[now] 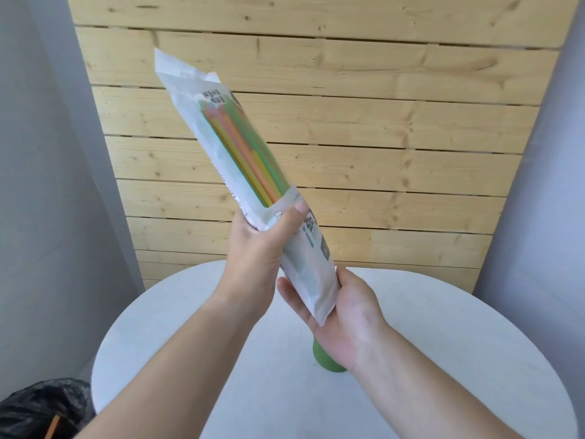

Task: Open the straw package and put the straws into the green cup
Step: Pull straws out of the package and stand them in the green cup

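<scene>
- black bin bag (41, 407) sits at the near left, off the tabletop (443, 359), low beside its near-left edge; likely where the wrapper goes
- tabletop is round, white, bare apart from the cup; lots of free room on both sides and toward the near edge
- green cup (326, 359) stands upright around the tabletop's middle, mostly hidden behind the right wrist; rim not visible, so can't tell if anything's in it
- right hand (345, 315) cups the lower end of the straw package (253, 172) from below, palm up, fingers loosely curled on the bottom seal; supporting, not pinching hard
- left hand (259, 245) is wrapped round the package just above, thumb across the printed front, closed firmly on it
- package held in the air above the cup, tilted with its top end up and to the left, far from the tabletop; both end seals look intact, so not yet opened
- handling guess: very light, thin crinkly film, slippery; straws (243, 150) inside give it stiffness lengthwise but it will buckle if squeezed
- straws are thin plastic, easy to crush or kink, so grip the film ends, not the bundle middle
- best tear spot probably the serrated seam along the left side or the flat top seal
- once open, straws may slide out fast; keep the opening up or aim it at the cup
- far side: wood slat wall behind the far edge, grey walls left and right; package top is close to nothing, free to swing
</scene>
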{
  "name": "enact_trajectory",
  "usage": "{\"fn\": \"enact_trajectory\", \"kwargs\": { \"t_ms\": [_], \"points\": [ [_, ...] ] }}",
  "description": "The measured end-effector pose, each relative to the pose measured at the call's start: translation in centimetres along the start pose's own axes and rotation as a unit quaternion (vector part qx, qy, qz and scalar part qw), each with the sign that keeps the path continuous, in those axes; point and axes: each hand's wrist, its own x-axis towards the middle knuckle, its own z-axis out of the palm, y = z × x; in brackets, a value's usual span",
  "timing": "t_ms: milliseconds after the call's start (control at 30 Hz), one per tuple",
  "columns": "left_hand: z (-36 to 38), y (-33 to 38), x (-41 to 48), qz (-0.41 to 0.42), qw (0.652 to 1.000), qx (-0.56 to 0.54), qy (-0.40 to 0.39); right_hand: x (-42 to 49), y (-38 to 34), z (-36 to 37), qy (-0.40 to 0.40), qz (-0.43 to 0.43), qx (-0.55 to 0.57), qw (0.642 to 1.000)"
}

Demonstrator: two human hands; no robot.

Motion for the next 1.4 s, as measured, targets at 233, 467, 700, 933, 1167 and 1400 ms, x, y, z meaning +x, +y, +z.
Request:
{"fn": "enact_trajectory", "kwargs": {
  "t_ms": [233,467,700,933,1167,1400],
  "points": [
    [-0.9,-0.9,0.0,-0.061,0.996,-0.058,-0.005,-0.2,-0.5,-0.2,0.009,-0.042,-0.057,0.997],
    [-3.2,-1.3,0.0,-0.064,0.988,-0.104,0.097,0.2,-1.0,-1.1,0.066,-0.053,-0.234,0.968],
    [-3.0,-2.4,-1.1,-0.067,0.980,-0.118,0.143,0.4,-0.4,-1.2,0.073,-0.118,-0.321,0.937],
    [-3.6,-2.5,-0.9,-0.089,0.966,-0.157,0.186,1.0,-0.5,-1.8,0.081,-0.157,-0.272,0.946],
    [-3.9,-3.2,-0.6,-0.111,0.958,-0.177,0.194,0.9,-0.7,-1.9,0.050,-0.104,-0.254,0.960],
    [-4.5,-3.1,-0.4,-0.093,0.956,-0.188,0.205,1.3,-1.5,-2.2,0.066,-0.147,-0.233,0.959]
  ]
}}
